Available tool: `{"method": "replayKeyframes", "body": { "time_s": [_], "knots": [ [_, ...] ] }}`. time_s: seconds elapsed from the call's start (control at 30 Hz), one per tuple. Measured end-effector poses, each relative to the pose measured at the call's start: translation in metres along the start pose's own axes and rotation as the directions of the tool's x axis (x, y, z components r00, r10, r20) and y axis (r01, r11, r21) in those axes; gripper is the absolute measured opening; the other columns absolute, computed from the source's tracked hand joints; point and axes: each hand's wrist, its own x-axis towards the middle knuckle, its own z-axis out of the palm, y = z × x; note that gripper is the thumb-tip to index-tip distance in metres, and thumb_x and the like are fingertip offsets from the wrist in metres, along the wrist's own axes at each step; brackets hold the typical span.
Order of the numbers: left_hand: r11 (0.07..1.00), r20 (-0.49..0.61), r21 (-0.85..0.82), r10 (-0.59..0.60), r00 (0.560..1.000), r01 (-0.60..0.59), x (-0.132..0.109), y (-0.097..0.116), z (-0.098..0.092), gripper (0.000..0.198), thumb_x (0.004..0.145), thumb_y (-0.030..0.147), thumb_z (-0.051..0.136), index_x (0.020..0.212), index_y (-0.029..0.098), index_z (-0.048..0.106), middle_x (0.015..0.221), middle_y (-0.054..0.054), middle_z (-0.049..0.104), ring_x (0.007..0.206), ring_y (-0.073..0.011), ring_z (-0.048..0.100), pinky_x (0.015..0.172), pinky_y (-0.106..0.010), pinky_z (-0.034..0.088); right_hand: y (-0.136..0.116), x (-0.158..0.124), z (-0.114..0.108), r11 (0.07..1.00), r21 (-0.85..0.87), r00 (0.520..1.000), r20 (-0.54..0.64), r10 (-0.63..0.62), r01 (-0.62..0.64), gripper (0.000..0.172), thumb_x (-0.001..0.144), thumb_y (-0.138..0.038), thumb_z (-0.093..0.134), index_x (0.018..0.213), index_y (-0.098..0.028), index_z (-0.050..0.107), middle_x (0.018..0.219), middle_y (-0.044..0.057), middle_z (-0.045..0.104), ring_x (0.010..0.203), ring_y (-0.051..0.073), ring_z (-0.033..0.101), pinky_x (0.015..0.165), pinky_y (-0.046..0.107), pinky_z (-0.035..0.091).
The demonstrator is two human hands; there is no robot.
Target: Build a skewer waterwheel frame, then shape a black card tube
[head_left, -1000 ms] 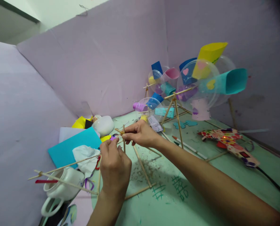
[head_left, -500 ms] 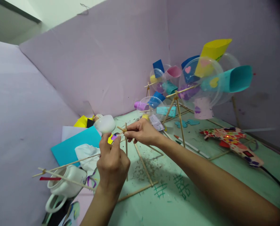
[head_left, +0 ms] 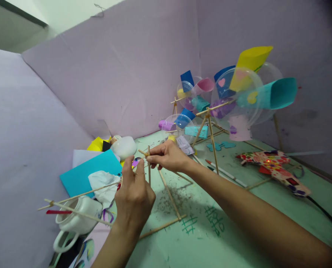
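Observation:
My right hand (head_left: 170, 156) pinches the top joint of a wooden stick frame (head_left: 168, 191) between thumb and fingertips. Thin sticks cross at that joint, with a tan lump that looks like glue. Just left of and below it is my left hand (head_left: 136, 190), its fingers curled and its thumb and index tips raised close to the joint. A small red patch shows at the left hand's edge; what it belongs to is hidden. One more pair of joined sticks (head_left: 79, 212) reaches left from behind this hand.
A flower-patterned glue gun (head_left: 269, 165), its red light lit, lies at right. Wheels of clear discs and coloured paper cups (head_left: 235, 87) stand on stick frames behind. Markers (head_left: 227, 173) lie between. At left are a white mug (head_left: 80, 216), crumpled tissue (head_left: 103, 186) and blue paper (head_left: 90, 173).
My left hand has drawn slightly back from the joint, its thumb and index finger shifting right. A red patch now shows beside it. My right hand keeps its pinch in nearly the same place.

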Motion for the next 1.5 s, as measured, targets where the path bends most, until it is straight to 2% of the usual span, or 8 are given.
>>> {"method": "replayKeyframes", "body": {
  "time_s": [0.6, 0.97, 1.1, 1.2, 1.3, 1.37, 1.43, 1.5],
  "knots": [
    [0.994, 0.075, 0.067, -0.097, 0.992, 0.092, 0.020, 0.009, -0.007, 0.022, 0.074, 0.011, 0.049, 0.088, 0.014, 0.066, 0.105, -0.010, 0.063, 0.064, -0.0157, 0.059, 0.039, -0.024, 0.031, 0.001, 0.000, -0.001, 0.999, -0.034, 1.000, -0.006, 0.002, -0.003, 0.014, 0.070, -0.022, 0.058, 0.065, -0.012, 0.067, 0.053, 0.000, 0.059, 0.051, 0.009, 0.057, 0.042, 0.016, 0.043],
    [0.925, -0.153, -0.325, 0.154, 0.976, -0.197, 0.017, -0.017, 0.004, 0.017, 0.070, 0.006, 0.059, 0.082, 0.018, 0.061, 0.106, -0.013, 0.059, 0.098, -0.0249, 0.051, 0.082, -0.042, 0.044, 0.002, 0.001, -0.001, 1.000, 0.008, 1.000, 0.006, 0.007, -0.007, 0.016, 0.068, -0.024, 0.058, 0.068, -0.012, 0.067, 0.054, 0.000, 0.059, 0.052, 0.010, 0.057, 0.043, 0.018, 0.045],
    [0.787, -0.067, -0.584, 0.198, 0.978, -0.199, 0.017, -0.024, 0.004, 0.019, 0.071, 0.008, 0.057, 0.087, 0.019, 0.059, 0.092, -0.008, 0.061, 0.086, -0.0186, 0.056, 0.074, -0.034, 0.047, 0.003, 0.001, -0.001, 1.000, 0.009, 1.000, 0.014, -0.006, 0.006, 0.017, 0.068, -0.026, 0.058, 0.067, -0.012, 0.067, 0.054, 0.000, 0.058, 0.054, 0.010, 0.057, 0.043, 0.017, 0.044],
    [0.645, 0.147, -0.755, -0.014, 0.989, 0.121, 0.016, -0.017, 0.001, 0.009, 0.073, 0.015, 0.058, 0.081, 0.018, 0.058, 0.080, -0.005, 0.061, 0.073, -0.0148, 0.055, 0.064, -0.029, 0.046, 0.002, 0.001, -0.002, 1.000, 0.001, 1.000, 0.014, -0.003, 0.003, 0.017, 0.068, -0.026, 0.059, 0.064, -0.012, 0.066, 0.052, 0.000, 0.057, 0.053, 0.010, 0.057, 0.043, 0.017, 0.043],
    [0.148, 0.488, -0.828, -0.285, 0.825, 0.540, 0.021, -0.002, -0.007, 0.021, 0.075, 0.025, 0.057, 0.093, 0.016, 0.061, 0.068, -0.001, 0.053, 0.058, -0.0100, 0.048, 0.050, -0.023, 0.040, 0.000, 0.001, -0.001, 1.000, -0.001, 1.000, 0.010, -0.006, 0.006, 0.016, 0.069, -0.025, 0.058, 0.062, -0.012, 0.065, 0.052, -0.001, 0.057, 0.053, 0.010, 0.057, 0.043, 0.017, 0.043],
    [-0.187, 0.634, -0.770, -0.325, 0.702, 0.609, 0.028, 0.008, -0.014, 0.037, 0.073, 0.031, 0.057, 0.104, 0.012, 0.060, 0.066, -0.001, 0.050, 0.058, -0.0100, 0.047, 0.049, -0.023, 0.039, -0.001, 0.000, 0.001, 1.000, 0.009, 1.000, 0.001, -0.025, 0.025, 0.015, 0.069, -0.023, 0.057, 0.061, -0.013, 0.064, 0.051, -0.002, 0.055, 0.052, 0.009, 0.056, 0.044, 0.017, 0.043],
    [-0.304, 0.690, -0.723, -0.366, 0.624, 0.621, 0.036, 0.016, -0.019, 0.047, 0.071, 0.035, 0.057, 0.110, 0.008, 0.058, 0.064, -0.001, 0.051, 0.058, -0.0103, 0.048, 0.050, -0.024, 0.039, 0.000, -0.001, 0.002, 0.998, -0.001, 0.998, -0.005, -0.060, 0.060, 0.016, 0.070, -0.021, 0.055, 0.058, -0.013, 0.062, 0.050, -0.002, 0.054, 0.050, 0.008, 0.053, 0.044, 0.017, 0.041],
    [-0.242, 0.698, -0.701, -0.425, 0.576, 0.671, 0.044, 0.022, -0.020, 0.054, 0.073, 0.039, 0.056, 0.115, 0.007, 0.056, 0.063, -0.001, 0.054, 0.055, -0.0101, 0.047, 0.051, -0.025, 0.040, 0.002, -0.002, 0.003, 0.994, -0.035, 0.994, -0.005, -0.106, 0.106, 0.020, 0.071, -0.022, 0.054, 0.053, -0.013, 0.059, 0.048, -0.003, 0.052, 0.047, 0.007, 0.049, 0.043, 0.017, 0.038]
  ]
}}
